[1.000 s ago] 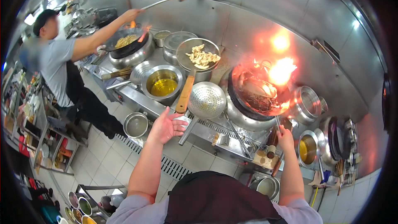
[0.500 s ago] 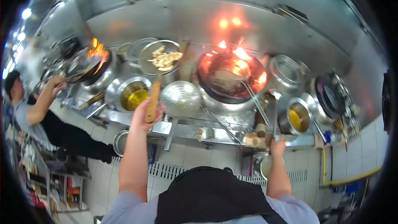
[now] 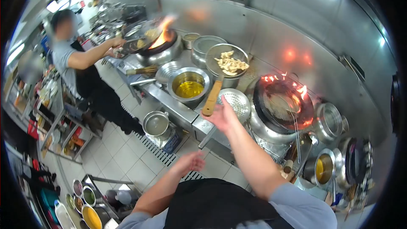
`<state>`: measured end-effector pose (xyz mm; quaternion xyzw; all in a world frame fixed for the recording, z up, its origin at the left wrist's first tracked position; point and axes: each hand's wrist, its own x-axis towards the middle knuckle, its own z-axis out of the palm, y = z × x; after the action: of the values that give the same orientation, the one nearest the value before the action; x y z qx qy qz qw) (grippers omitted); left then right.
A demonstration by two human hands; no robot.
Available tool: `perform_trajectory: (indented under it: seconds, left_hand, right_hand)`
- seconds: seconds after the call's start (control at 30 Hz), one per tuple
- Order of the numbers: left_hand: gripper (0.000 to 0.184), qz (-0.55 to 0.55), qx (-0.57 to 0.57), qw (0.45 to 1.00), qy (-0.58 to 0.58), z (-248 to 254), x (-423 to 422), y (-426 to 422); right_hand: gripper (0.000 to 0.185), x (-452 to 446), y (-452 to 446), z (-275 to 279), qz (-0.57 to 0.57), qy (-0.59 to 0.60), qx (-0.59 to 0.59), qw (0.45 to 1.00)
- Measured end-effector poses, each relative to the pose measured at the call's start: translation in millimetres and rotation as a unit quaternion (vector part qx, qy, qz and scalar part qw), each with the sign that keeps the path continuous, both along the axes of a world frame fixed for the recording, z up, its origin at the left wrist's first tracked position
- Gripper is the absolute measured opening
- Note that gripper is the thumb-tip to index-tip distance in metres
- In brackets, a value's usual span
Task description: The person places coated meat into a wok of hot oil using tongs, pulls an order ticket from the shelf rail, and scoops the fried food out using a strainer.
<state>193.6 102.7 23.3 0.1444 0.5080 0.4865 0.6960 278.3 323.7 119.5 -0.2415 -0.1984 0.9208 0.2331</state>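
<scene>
My left hand (image 3: 188,163) is in the air before my apron, holding nothing, fingers loosely apart. At the handle end of a mesh strainer (image 3: 213,97) is my right hand (image 3: 225,118), its thumb stretched out and its fingers partly behind the wooden handle; they are not wrapped round it. Pale cooked pieces (image 3: 231,63) lie in the strainer, which rests over a metal pot. My right forearm partly covers a perforated ladle (image 3: 237,101). To the right, a dark wok (image 3: 271,112) with small flames holds a wire skimmer (image 3: 297,140).
A co-worker (image 3: 74,59) at the left tilts a pan (image 3: 136,45) beside a flaming burner. A pot of yellow oil (image 3: 189,85) stands left of the strainer. Another oil pot (image 3: 324,168) stands right. A pot (image 3: 156,124) is below the counter edge; food containers (image 3: 91,217) are lower left.
My left hand has left the strainer handle and moved down towards me. My right hand has let go of a utensil at the right and come to the strainer handle. Wok flames have shrunk.
</scene>
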Motion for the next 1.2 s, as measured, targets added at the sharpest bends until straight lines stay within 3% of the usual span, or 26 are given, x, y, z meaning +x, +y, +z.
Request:
perform_trajectory:
  seconds: [0.07, 0.13, 0.2, 0.23, 0.27, 0.3, 0.37, 0.4, 0.43, 0.47, 0.5, 0.53, 0.57, 0.6, 0.8, 0.9, 1.0, 1.17, 1.2]
  left_hand:
    - [0.042, 0.05, -0.034, 0.998, 0.007, -0.3, 15.7, -47.7]
    - [0.041, 0.1, -0.056, 0.993, 0.01, 0.8, 23.2, -97.6]
    - [0.041, 0.212, -0.043, 0.976, 0.032, 3.0, 35.4, -149.3]
    - [0.041, 0.242, -0.045, 0.969, 0.033, 2.0, 40.7, -173.0]
    - [0.041, 0.291, -0.046, 0.955, 0.044, -0.3, 49.0, -196.8]
    - [0.041, 0.346, -0.051, 0.936, 0.052, -4.1, 65.6, -221.9]
    - [0.043, 0.423, -0.05, 0.902, 0.07, -7.6, 101.1, -259.0]
    - [0.043, 0.465, -0.072, 0.879, 0.072, -1.7, 123.1, -268.5]
    - [0.043, 0.466, -0.081, 0.875, 0.105, 1.1, 146.5, -280.6]
    - [0.045, 0.502, -0.123, 0.851, 0.099, 5.7, 171.0, -284.7]
    - [0.048, 0.506, -0.133, 0.847, 0.096, 10.9, 196.4, -290.0]
    - [0.047, 0.516, -0.133, 0.842, 0.081, 11.9, 223.2, -295.7]
    - [0.046, 0.519, -0.127, 0.842, 0.069, 11.5, 247.3, -301.5]
    - [0.046, 0.552, -0.133, 0.821, 0.058, 11.0, 268.6, -302.8]
    - [0.042, 0.636, -0.164, 0.753, 0.041, 4.6, 371.6, -351.3]
    - [0.041, 0.825, -0.159, 0.54, 0.048, -8.2, 416.2, -395.5]
    - [0.043, 0.928, -0.143, 0.338, 0.065, -9.3, 450.3, -444.9]
    - [0.031, 0.982, -0.08, 0.166, 0.044, 15.5, 489.1, -521.8]
    - [0.031, 0.983, -0.08, 0.158, 0.038, 13.8, 496.6, -531.1]
  right_hand:
    - [0.054, -34.7, 17.9, 7.4, -0.082, 0.022, -0.003, 0.996]
    - [0.026, -51.2, 76.0, -18.0, 0.016, 0.071, -0.037, 0.997]
    - [0.005, -40.1, 93.2, -5.7, -0.005, 0.118, 0.004, 0.993]
    - [0.016, -29.7, 98.8, 2.0, 0.038, 0.156, 0.001, 0.987]
    - [0.009, -13.7, 96.9, 3.3, 0.037, 0.166, 0.007, 0.985]
    - [0.006, 1.5, 107.6, -29.6, -0.009, 0.143, 0.146, 0.979]
    - [0.019, 58.6, 64.9, 10.3, -0.032, -0.07, 0.301, 0.95]
    - [0.016, 75.0, 46.1, 31.4, 0.003, -0.108, 0.275, 0.955]
    - [0.01, 94.4, 80.5, 15.8, 0.166, -0.012, 0.238, 0.957]
    - [0.012, 106.4, 46.2, 39.3, 0.155, -0.029, 0.29, 0.944]
    - [0.01, 124.1, 67.2, 22.1, 0.186, -0.017, 0.306, 0.934]
    - [0.007, 148.6, 54.0, 19.1, 0.121, -0.037, 0.306, 0.944]
    - [0.019, 161.5, 27.5, 29.6, 0.067, -0.062, 0.181, 0.979]
    - [0.037, 196.0, -3.7, 50.4, 0.166, 0.001, 0.241, 0.956]
    - [0.04, 276.9, -113.9, 97.9, 0.427, -0.061, 0.222, 0.875]
    - [0.042, 295.4, -171.7, 112.9, 0.535, -0.083, 0.211, 0.814]
    - [0.043, 302.2, -228.9, 122.5, 0.618, -0.094, 0.21, 0.752]
    - [0.046, 308.0, -323.3, 138.0, 0.716, -0.097, 0.223, 0.654]
    - [0.046, 309.1, -339.6, 140.0, 0.728, -0.099, 0.227, 0.64]
